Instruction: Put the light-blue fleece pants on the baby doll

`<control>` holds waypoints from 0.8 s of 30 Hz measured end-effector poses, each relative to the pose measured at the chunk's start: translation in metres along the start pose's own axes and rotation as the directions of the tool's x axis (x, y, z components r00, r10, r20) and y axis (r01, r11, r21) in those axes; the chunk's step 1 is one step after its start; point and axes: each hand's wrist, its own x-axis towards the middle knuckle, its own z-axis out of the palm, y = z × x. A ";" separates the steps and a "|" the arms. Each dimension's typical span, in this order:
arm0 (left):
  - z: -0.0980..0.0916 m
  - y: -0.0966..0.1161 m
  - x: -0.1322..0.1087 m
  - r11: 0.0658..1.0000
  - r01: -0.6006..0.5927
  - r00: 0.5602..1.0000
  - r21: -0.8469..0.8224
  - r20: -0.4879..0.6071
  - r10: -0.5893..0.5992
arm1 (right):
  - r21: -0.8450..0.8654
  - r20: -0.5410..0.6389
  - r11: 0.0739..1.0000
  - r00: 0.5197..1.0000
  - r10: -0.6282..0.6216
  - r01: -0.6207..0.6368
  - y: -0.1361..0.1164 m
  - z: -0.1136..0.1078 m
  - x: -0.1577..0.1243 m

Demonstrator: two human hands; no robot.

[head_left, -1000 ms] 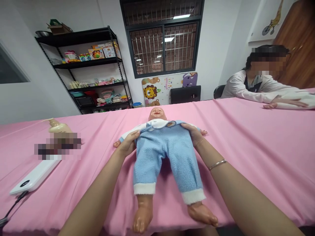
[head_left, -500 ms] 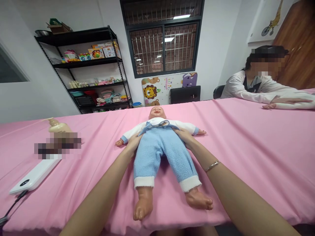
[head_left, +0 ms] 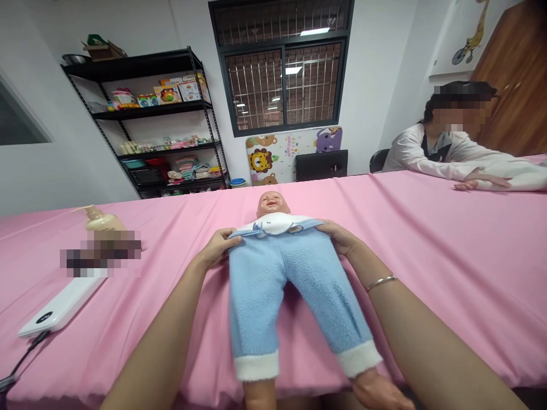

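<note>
A baby doll (head_left: pixel 273 203) lies on its back, head away from me and feet at the near table edge. It wears a white top (head_left: pixel 277 223) and fleecy blue trousers (head_left: pixel 258 290) with white cuffs. At the waist, blue cloth is stretched out wide to both sides. My left hand (head_left: pixel 220 246) pinches this cloth at the left hip, thumb on top. On the right hip my right hand (head_left: pixel 337 236) grips the other side, its fingers partly hidden. The doll's arms are out of sight, and its feet are partly cut off by the frame's bottom edge.
A pink cloth (head_left: pixel 436 256) covers the table. To the left are a pump bottle (head_left: pixel 105 221), a blurred-out item and a white power bank (head_left: pixel 64 304) with a cable. Another person (head_left: pixel 453 136) leans over the table at far right. Behind stand a black shelf (head_left: pixel 145 108) and a chair (head_left: pixel 322 164).
The doll has slid towards me, its feet now at the near edge. My hands have moved outwards, spreading the blue cloth at the waist, and the doll's arms have gone from sight.
</note>
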 end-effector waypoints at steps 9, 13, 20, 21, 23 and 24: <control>0.008 -0.023 0.024 0.941 -0.097 0.964 0.324 -0.206 0.170 | -0.076 -0.347 0.991 0.935 0.073 -0.106 0.010 0.004 0.015; 0.002 -0.019 0.023 0.844 -0.055 0.883 0.533 -0.369 0.290 | -0.185 -0.454 0.982 0.890 -0.048 -0.041 0.012 0.002 0.023; 0.040 -0.004 0.002 0.486 -0.161 0.845 0.859 -0.135 0.518 | -0.387 -0.462 0.885 0.885 0.058 -0.260 -0.002 0.003 0.047; 0.047 -0.005 0.001 0.495 -0.151 0.873 0.856 -0.120 0.473 | -0.417 -0.473 0.869 0.880 0.044 -0.268 -0.007 0.005 0.050; 0.055 -0.009 0.001 0.484 -0.117 0.902 0.867 -0.111 0.417 | -0.489 -0.473 0.832 0.881 -0.002 -0.261 -0.022 0.014 0.054; 0.057 -0.012 0.003 0.472 -0.102 0.904 0.876 -0.116 0.412 | -0.554 -0.453 0.798 0.890 -0.052 -0.236 -0.031 0.023 0.055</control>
